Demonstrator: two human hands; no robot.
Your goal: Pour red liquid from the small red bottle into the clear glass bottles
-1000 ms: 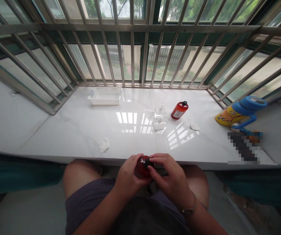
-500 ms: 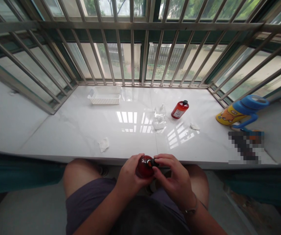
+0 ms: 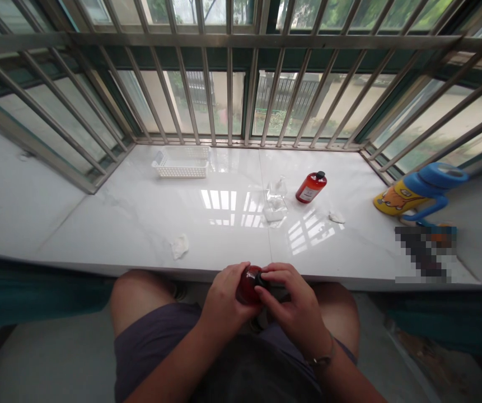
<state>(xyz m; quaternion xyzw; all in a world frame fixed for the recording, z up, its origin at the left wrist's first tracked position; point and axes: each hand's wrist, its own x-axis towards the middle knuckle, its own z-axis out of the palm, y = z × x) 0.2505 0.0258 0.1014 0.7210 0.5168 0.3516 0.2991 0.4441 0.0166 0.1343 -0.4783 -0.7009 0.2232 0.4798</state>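
Note:
Above my lap, just in front of the sill's edge, my left hand point(image 3: 225, 295) is wrapped round a dark red bottle point(image 3: 247, 286). My right hand point(image 3: 294, 299) pinches the black cap point(image 3: 260, 279) between thumb and fingers, at the bottle's mouth. From here the cap looks seated over the neck, but its threads are hidden. A second red bottle point(image 3: 311, 188) with a white label and a black cap stands farther back on the white sill point(image 3: 131, 224).
A white perforated basket point(image 3: 182, 169) sits at the back left. Clear plastic wrapping point(image 3: 275, 208) and crumpled white tissues point(image 3: 179, 246) lie on the sill. At the right are a blue and yellow flask point(image 3: 417, 190) and a blurred-out dark object point(image 3: 423, 252). Metal bars point(image 3: 230, 95) close the back.
The black cap has come left and down onto the bottle's mouth with my right fingers; the gap seen between cap and bottle is now covered. The view has shifted slightly.

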